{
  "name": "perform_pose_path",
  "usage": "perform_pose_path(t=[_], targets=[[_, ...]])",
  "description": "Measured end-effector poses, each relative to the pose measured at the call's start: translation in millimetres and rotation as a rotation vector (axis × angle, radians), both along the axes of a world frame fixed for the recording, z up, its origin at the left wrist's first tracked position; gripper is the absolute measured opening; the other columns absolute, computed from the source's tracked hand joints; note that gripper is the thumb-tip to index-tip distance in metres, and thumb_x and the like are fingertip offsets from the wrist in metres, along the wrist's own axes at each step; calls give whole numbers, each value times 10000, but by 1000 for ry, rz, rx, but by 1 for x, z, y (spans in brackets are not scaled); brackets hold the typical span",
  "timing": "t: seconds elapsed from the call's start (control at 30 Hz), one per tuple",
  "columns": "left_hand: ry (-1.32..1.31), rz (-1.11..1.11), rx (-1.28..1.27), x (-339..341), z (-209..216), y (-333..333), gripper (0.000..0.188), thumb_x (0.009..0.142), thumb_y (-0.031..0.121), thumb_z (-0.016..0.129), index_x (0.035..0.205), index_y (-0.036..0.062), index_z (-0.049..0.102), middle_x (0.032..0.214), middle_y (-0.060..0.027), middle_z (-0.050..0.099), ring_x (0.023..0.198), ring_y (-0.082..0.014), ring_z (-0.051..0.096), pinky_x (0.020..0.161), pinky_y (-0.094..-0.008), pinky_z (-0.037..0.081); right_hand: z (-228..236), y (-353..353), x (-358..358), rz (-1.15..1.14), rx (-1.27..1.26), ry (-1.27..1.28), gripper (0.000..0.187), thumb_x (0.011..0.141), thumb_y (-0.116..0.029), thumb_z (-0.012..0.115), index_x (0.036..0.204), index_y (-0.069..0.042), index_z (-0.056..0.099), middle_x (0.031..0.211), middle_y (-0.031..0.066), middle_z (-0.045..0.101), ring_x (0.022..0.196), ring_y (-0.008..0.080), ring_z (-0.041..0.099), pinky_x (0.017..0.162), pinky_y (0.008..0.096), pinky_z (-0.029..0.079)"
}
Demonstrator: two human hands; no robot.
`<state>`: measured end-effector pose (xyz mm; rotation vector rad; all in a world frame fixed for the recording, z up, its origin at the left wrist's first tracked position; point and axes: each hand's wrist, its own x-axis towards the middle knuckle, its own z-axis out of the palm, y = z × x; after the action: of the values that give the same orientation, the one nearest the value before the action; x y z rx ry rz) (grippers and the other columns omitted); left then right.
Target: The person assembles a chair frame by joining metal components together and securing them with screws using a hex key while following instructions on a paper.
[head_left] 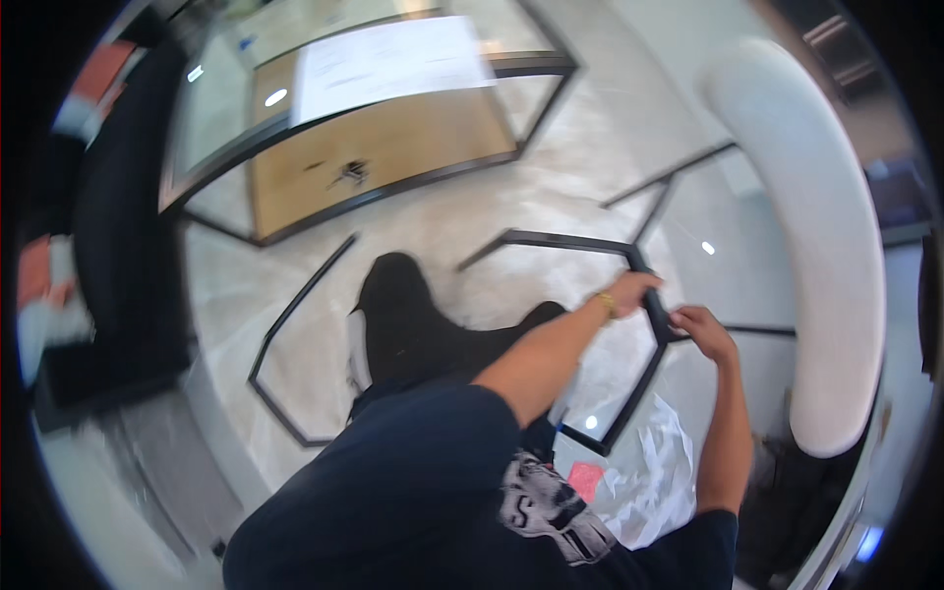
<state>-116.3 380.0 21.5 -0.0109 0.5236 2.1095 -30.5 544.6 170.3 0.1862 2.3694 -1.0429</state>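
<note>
To my right is a black metal frame (572,241) of angled bars, and both my hands are closed on its thick middle bar. My left hand (634,293), with a gold-coloured band at the wrist, grips the bar's upper part. Lower on the same bar, my right hand (706,331) has its fingers wrapped around it near a bend. Some bars reach toward a long white padded piece with rounded ends (821,246); whether they are joined to it I cannot tell. Blur hides the fingertips.
Another bent black bar (258,369) stands left of my legs. Ahead is a glass-topped table (393,202) with a wooden lower shelf, small black parts (351,173) and a white sheet (393,64). Crumpled plastic (654,482) and a red piece (585,480) lie beside me.
</note>
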Motion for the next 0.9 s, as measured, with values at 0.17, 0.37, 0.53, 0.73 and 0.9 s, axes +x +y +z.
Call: perform_pose_path(t=[0.17,0.37,0.53,0.73,0.9], targets=[[-56,25,109,-1,9,1,56,893,27,682,889,60,637,867,-45,626,863,-173,618,840,-349,497,3,13,-5,-68,63,-130,199,933,-125,685,1065,19,725,873,19,702,821,114,614,782,297,503],[-97,1,128,6,21,-5,75,888,2,678,885,50,620,864,-48,628,857,-173,617,843,-341,502,-11,11,11,79,257,-14,291,1023,-267,559,1023,-15,704,956,87,687,903,206,632,831,368,492],[-109,-4,137,7,16,-10,71,893,3,670,886,50,617,856,-41,627,850,-162,612,834,-329,502,1,-9,3,-32,288,-167,402,1029,-374,530,979,-9,689,872,121,669,882,257,644,831,403,492],[-124,-20,145,7,23,-10,75,898,21,678,870,52,616,838,-46,611,844,-174,605,845,-333,505,-4,1,0,40,221,-178,378,1048,-349,507,963,-20,673,807,16,605,778,140,536,736,352,455],[-141,1,125,8,28,-10,102,900,59,711,892,60,609,853,-34,593,851,-172,596,840,-351,512,-9,0,-4,95,372,-232,399,1027,-347,502,940,-9,695,855,86,687,791,208,616,764,397,487]])
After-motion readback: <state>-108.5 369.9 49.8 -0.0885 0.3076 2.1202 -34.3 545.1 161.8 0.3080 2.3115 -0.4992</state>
